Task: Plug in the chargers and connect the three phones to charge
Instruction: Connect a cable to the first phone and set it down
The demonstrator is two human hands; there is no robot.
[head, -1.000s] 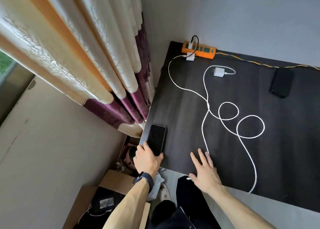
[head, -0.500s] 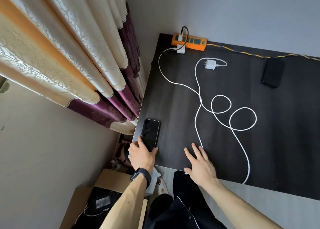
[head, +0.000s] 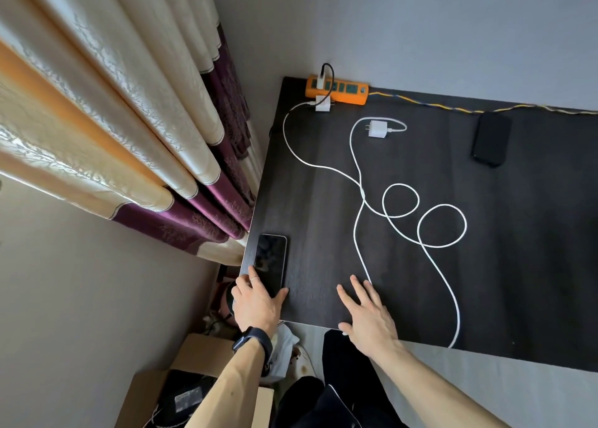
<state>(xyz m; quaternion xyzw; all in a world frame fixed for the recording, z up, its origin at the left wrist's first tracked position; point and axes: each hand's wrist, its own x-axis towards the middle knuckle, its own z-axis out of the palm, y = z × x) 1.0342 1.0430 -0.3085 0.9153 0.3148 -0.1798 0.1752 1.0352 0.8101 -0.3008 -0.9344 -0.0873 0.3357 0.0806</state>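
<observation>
A dark-screened phone (head: 271, 259) lies at the near left edge of the dark table (head: 323, 175). My left hand (head: 259, 301) grips its near end, index finger on one side and thumb on the other. My right hand (head: 367, 314) lies flat with fingers spread at the front edge, on the end of a white cable (head: 357, 233). That cable runs back to a loose white charger (head: 378, 128). An orange power strip (head: 338, 90) sits in the far corner, with one white plug in it. A second white charger (head: 322, 104) lies against its front. A black phone (head: 492, 138) rests at the far right.
A second white cable (head: 441, 226) loops across the middle of the table to the front edge. Curtains (head: 145, 120) hang close to the table's left side. A cardboard box (head: 155, 385) with dark items stands on the floor below the left corner.
The view has shifted slightly. Both hands and the near phone stay almost where they were, and the cables have not moved.
</observation>
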